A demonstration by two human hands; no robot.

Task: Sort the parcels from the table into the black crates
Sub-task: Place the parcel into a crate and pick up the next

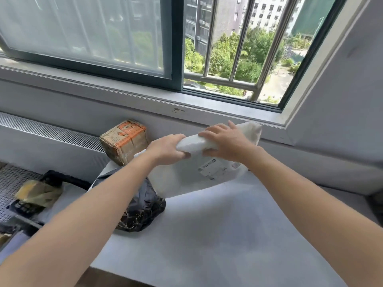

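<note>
Gripping the white parcel [186, 179] by its rolled top edge, both hands have it up off the table [207, 235], the bag hanging slack below with its shipping label [213, 168] facing the camera. The left hand [167, 150] is wrapped right round the left end of that fold, fingers curled under it. The right hand [224, 141] clamps the other end from above, fingers draped over the top and thumb tucked beneath. The parcel sits in mid-air over the far side of the table, its lower corner just above the black parcel [143, 208], with the cardboard box [124, 139] behind against the wall. Down to the left, lower than the table, is a black crate [62, 177] with a yellowish parcel [37, 193] already in it. That looks like the place to go, though the view there is blurred. Now, to do this well: keep both grips on the fold, because a soft bag like this will sag and swing if one hand lets go early. Lift it a touch higher before travelling left, so the hanging corner clears the black parcel and the box rather than dragging them along. Carry it across level, lower it into the crate bottom edge first, and release only once its weight is resting. Beware snagging the crate rim with that loose lower edge.
</note>
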